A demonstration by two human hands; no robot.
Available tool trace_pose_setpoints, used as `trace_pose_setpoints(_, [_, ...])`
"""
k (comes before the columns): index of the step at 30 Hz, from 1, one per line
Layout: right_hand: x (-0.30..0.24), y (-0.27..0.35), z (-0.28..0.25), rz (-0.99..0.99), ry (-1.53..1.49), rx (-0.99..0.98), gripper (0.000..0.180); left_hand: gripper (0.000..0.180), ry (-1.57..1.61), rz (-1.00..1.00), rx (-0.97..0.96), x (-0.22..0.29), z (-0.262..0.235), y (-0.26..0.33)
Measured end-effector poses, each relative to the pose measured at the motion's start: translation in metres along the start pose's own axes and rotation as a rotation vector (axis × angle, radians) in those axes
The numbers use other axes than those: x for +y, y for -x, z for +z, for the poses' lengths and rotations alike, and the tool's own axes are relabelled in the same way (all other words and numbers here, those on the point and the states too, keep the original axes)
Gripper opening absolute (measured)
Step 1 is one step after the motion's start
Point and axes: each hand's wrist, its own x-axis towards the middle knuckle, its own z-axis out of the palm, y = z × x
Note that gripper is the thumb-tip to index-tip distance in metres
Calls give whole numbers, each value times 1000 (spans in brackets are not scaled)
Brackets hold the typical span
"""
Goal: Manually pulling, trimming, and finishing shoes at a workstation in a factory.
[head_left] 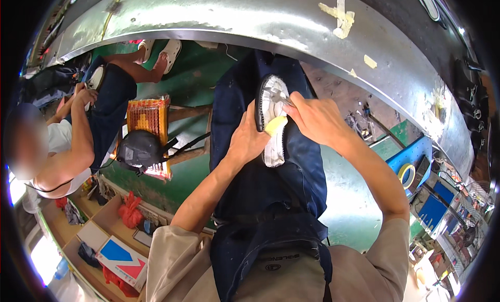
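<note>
A white shoe point(272, 96) with a black edge along its sole lies over my lap, on a dark blue apron point(245, 182). My left hand point(251, 138) is wrapped round the shoe's left side and middle. A small yellow patch point(276, 126) shows across the shoe, between my hands. My right hand point(315, 116) is closed in a pinch at the shoe's upper right. A thin greyish piece shows at its fingertips, but its kind cannot be made out. Toward me, the white part of the shoe narrows below the yellow patch.
A metal workbench point(208, 21) curves across the far side. At left, a seated co-worker point(67, 151) holds another shoe point(96, 78). A black cap-like item point(139, 148) rests against a beaded seat mat point(148, 112). Wooden bins point(104, 213) stand lower left; a tape roll point(406, 175) lies right.
</note>
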Motion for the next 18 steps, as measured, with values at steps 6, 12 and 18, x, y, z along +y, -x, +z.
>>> trace_pose_setpoints(6, [2, 42, 38, 451, -684, 130, 31, 70, 495, -47, -45, -34, 2, -4])
trace_pose_setpoints(12, [8, 79, 55, 573, -854, 361, 29, 73, 1014, -120, -94, -35, 11, -2])
trace_pose_setpoints(18, [19, 75, -18, 372, -126, 559, 26, 96, 1271, -261, -311, -52, 27, 2])
